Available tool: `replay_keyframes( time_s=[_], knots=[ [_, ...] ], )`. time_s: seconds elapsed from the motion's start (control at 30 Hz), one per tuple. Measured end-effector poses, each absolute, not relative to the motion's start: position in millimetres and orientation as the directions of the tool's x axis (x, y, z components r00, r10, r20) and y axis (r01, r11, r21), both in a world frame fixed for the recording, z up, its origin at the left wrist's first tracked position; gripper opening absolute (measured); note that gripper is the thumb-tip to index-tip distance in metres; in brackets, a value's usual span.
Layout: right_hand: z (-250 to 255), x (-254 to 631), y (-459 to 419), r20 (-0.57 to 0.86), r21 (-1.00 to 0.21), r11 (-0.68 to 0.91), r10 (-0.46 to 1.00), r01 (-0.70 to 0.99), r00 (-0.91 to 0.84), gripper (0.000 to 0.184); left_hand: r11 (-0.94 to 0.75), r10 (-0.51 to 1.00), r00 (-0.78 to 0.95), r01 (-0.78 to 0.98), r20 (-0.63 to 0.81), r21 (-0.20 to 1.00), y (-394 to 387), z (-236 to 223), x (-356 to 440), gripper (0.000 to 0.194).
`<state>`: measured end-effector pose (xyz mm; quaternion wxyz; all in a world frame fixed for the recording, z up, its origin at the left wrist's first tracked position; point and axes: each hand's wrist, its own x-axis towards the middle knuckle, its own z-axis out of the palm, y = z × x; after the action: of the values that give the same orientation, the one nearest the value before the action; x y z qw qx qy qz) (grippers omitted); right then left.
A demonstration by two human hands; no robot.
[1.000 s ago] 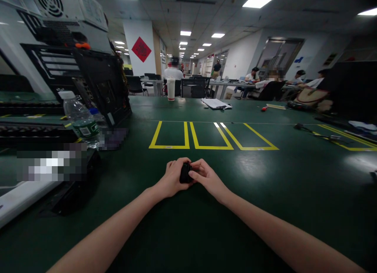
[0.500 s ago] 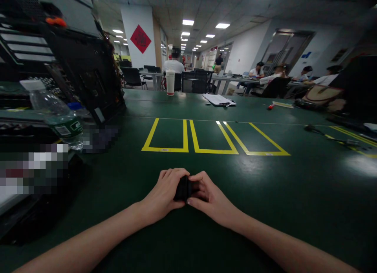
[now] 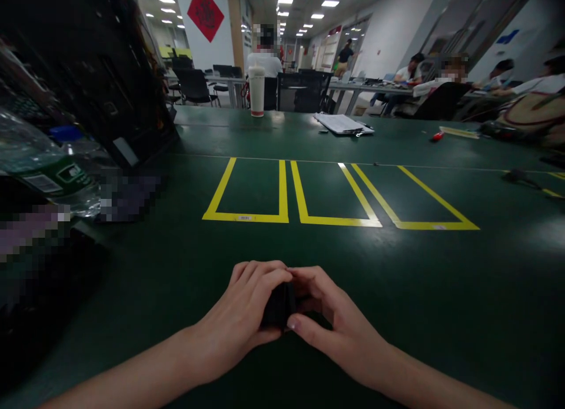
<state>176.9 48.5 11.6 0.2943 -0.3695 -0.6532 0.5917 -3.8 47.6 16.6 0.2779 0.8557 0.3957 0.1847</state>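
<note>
Between my two hands is a small black box-like object [image 3: 279, 308], mostly covered by my fingers, so its exact kind cannot be made out. My left hand [image 3: 249, 303] wraps over its left side, thumb below and fingers across the top. From the right, the fingertips and thumb of my right hand [image 3: 324, 306] press against its edge. The fingertips of both hands meet near its upper corner. Both hands are low over the dark green table [image 3: 185, 279], nearer to me than the yellow tape outlines [image 3: 245, 218].
To the left lie plastic bottles [image 3: 53, 176] beside a large black equipment case [image 3: 106, 85]. Farther back stand a pale cup [image 3: 256, 91] and a clipboard with papers [image 3: 342, 123]. A small red item [image 3: 436, 136] sits at the right. Several people sit beyond the table.
My view has dipped and come closer, so the tape outlines and hands look larger. Both hands stay on the black object with nearly the same hold.
</note>
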Motion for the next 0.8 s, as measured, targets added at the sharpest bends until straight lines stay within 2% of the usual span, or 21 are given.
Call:
replay_keyframes(
  time_s=[0.1,0.23,0.43,0.63,0.8],
  knots=[
    [10.3,178.8,48.6,-0.008,-0.983,0.1,0.814,0.153,-0.581,0.031,-0.527,0.778,0.624,0.577,0.08,0.624,48.5,15.4,-3.7,0.059],
    [6.4,180.7,48.1,0.04,-0.976,0.157,0.813,0.152,-0.581,0.036,-0.554,0.772,0.627,0.582,0.104,0.595,49.6,13.6,-3.3,0.056],
    [3.6,176.1,50.3,0.057,-0.988,0.124,0.843,0.091,-0.535,0.018,-0.564,0.771,0.625,0.581,0.123,0.587,48.9,13.7,-3.4,0.056],
    [7.4,174.9,47.5,0.03,-0.974,0.146,0.842,0.174,-0.538,0.034,-0.573,0.773,0.618,0.587,0.14,0.572,47.4,12.8,-3.8,0.059],
    [4.1,178.4,45.2,0.097,-0.954,0.237,0.828,0.187,-0.553,0.029,-0.597,0.762,0.628,0.589,0.156,0.545,47.5,11.6,-3.5,0.055]
  ],
)
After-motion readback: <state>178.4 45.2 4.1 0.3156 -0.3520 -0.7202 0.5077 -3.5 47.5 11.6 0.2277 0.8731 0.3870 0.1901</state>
